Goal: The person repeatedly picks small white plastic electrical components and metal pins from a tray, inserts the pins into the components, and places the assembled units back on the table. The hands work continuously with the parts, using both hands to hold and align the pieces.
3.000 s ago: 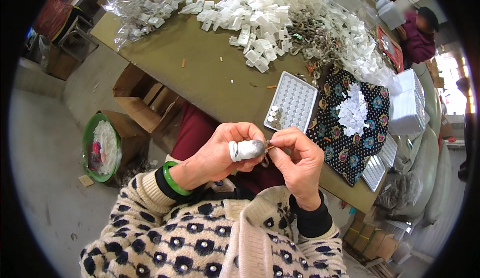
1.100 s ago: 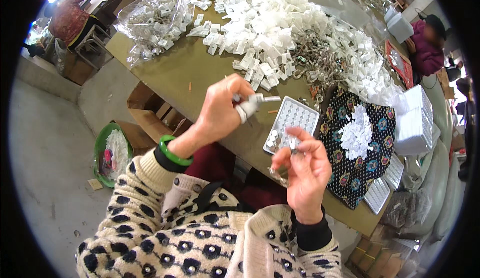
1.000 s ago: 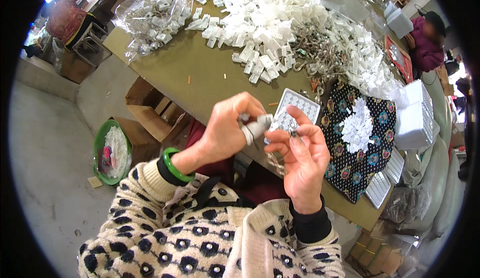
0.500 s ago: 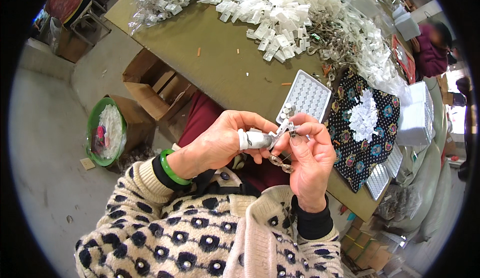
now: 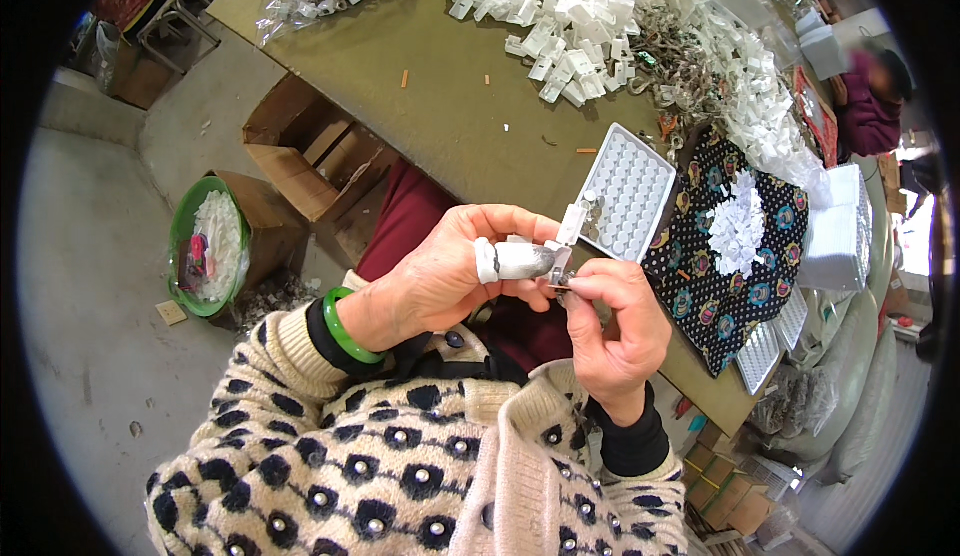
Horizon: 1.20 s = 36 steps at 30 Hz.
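One white casing near the tray
Left hand: fingers pinch it (seemingly for steadiness); right hand: fingers pinch a tiny part.

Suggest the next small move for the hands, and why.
Probably ease the right hand slightly toward the white plastic piece, keeping that piece steady: the left hand grips it, and the right fingertips seem to pinch a small dark part, too small to identify, close to its lower end.
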Each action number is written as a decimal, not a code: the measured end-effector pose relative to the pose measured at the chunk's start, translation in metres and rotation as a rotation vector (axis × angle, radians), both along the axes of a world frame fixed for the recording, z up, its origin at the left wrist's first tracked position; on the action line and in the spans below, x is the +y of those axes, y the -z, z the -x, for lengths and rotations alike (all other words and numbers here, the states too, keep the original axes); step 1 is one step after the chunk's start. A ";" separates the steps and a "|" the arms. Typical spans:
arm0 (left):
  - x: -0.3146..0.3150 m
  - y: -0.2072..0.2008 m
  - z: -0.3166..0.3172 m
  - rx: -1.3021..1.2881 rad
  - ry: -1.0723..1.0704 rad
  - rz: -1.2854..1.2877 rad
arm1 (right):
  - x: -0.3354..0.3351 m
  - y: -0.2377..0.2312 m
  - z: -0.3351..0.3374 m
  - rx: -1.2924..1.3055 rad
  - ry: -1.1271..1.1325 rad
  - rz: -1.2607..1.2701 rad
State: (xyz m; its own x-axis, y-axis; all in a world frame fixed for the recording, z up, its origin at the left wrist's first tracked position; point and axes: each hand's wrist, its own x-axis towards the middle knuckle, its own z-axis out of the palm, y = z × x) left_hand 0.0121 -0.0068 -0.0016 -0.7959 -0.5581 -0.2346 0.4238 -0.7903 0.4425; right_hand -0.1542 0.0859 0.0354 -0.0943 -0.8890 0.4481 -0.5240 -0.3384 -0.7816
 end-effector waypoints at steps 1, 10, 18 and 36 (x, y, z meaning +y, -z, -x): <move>0.000 0.000 0.000 0.012 -0.008 0.022 | 0.001 0.000 -0.001 -0.095 0.011 -0.032; 0.003 0.011 0.007 0.114 -0.059 0.127 | 0.003 -0.006 -0.002 -0.934 0.082 -0.373; 0.007 0.013 0.011 0.019 -0.140 0.266 | 0.003 -0.008 -0.009 -1.001 0.097 -0.455; 0.013 -0.001 0.014 -0.089 -0.235 0.182 | -0.001 0.010 -0.019 -0.095 0.182 -0.005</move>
